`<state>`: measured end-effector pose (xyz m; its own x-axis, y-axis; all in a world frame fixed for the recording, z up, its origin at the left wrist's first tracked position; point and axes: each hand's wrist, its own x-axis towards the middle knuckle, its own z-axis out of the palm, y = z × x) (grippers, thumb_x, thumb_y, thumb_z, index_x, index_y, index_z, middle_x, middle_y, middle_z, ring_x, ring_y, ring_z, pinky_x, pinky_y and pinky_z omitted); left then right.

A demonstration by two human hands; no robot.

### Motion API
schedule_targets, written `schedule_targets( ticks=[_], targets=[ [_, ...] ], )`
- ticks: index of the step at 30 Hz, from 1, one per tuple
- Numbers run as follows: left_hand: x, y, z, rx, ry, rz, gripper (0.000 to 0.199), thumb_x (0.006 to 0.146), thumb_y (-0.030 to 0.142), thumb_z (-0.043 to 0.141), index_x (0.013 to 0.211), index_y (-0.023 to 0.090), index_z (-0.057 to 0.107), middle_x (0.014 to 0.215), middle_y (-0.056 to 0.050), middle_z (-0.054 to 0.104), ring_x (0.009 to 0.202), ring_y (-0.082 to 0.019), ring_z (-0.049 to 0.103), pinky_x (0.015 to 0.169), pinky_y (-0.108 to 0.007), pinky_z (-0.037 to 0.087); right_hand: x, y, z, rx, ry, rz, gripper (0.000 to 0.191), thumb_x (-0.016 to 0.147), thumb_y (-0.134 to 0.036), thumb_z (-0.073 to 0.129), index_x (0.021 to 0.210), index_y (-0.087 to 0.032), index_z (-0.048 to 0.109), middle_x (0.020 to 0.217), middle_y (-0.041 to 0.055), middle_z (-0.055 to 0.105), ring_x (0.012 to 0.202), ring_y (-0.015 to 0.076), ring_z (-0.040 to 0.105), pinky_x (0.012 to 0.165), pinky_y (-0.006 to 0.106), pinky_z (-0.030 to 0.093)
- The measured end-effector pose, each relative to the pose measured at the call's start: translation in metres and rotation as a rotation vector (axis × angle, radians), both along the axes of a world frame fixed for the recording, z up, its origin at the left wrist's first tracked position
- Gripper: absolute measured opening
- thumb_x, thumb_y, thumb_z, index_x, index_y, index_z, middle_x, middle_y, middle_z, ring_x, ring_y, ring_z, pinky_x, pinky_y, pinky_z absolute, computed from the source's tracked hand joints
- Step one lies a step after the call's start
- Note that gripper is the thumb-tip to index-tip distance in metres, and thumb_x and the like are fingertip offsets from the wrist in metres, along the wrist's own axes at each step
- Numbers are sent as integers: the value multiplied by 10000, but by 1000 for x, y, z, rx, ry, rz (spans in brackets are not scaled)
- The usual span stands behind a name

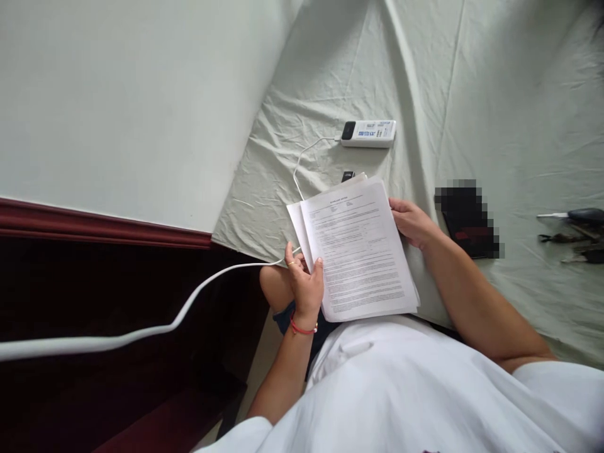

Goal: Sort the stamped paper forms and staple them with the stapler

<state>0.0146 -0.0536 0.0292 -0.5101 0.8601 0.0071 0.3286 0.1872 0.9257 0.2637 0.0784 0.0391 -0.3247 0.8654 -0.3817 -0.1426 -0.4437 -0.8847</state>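
A small stack of printed sheets [361,258] lies slightly fanned in front of my body, its top page facing up. My left hand [306,283] grips the left edge, thumb on the top page and the other fingers partly behind the sheets. At the upper right edge, my right hand [413,223] holds the same stack, with some of its fingers hidden behind the paper. A small black object [348,177] shows just past the top edge of the sheets, partly covered by them.
Beyond the papers, a white power bank [370,134] with a thin cable rests on the pale green cloth [302,107]. A pixelated dark object [469,220] lies right of my right hand. Keys [578,236] are at the far right. A thick white cable [189,308] crosses the left side.
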Motion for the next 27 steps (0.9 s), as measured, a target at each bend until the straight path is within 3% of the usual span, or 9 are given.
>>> schedule_targets(
  ticks=[4,8,10,13,15,21,24,27],
  targets=[
    [2,3,-8,-16,80,16,731,798,315,818,1449,192,510,1350,-180,636,1273,-314,628,1143,-481,457,0,2,-3,-50,34,-70,446,721,-649,840,932,-264,761,867,30,790,857,254,756,676,335,590],
    [12,9,-7,-63,24,-21,738,746,303,865,1406,203,550,1448,-189,610,1390,-366,557,1209,-518,393,1,2,-6,-115,190,-110,659,755,-868,655,979,-259,773,918,88,799,955,314,767,739,408,627],
    [19,11,-2,-71,-27,-72,746,743,287,870,1411,217,546,1429,-171,635,1349,-359,596,1182,-504,432,3,0,-4,-111,208,-40,611,752,-801,730,1016,-253,781,965,93,805,963,317,772,788,424,636],
    [27,13,5,-25,-131,-120,740,766,266,855,1422,229,517,1387,-137,668,1264,-311,660,1130,-462,491,8,-2,3,-95,169,73,455,691,-514,926,1028,-240,791,1002,70,812,950,297,779,846,417,638],
    [29,14,8,11,-190,-121,704,781,273,851,1400,231,516,1348,-116,688,1219,-278,684,1101,-435,515,13,-6,9,-109,155,76,433,648,-396,965,1010,-225,799,1000,67,816,941,289,781,864,412,638],
    [33,13,18,128,-504,-135,405,849,411,817,1173,236,648,1242,-74,740,1167,-241,705,1084,-383,527,32,-30,19,-136,169,17,465,636,-405,964,1033,-216,814,1026,94,820,961,320,785,901,476,638],
    [33,16,29,171,-548,-124,403,837,411,834,1169,240,684,1220,-65,752,1198,-241,695,1110,-378,508,33,-39,19,-91,115,78,465,627,-377,976,1045,-241,826,1032,80,821,1046,334,772,970,498,620],
    [26,21,42,180,-534,-188,476,784,428,877,1179,219,715,1169,-74,772,1172,-263,708,1104,-412,519,28,-38,34,87,54,85,402,669,-353,958,1042,-274,830,1120,43,811,1157,328,737,1048,504,588]
  ],
)
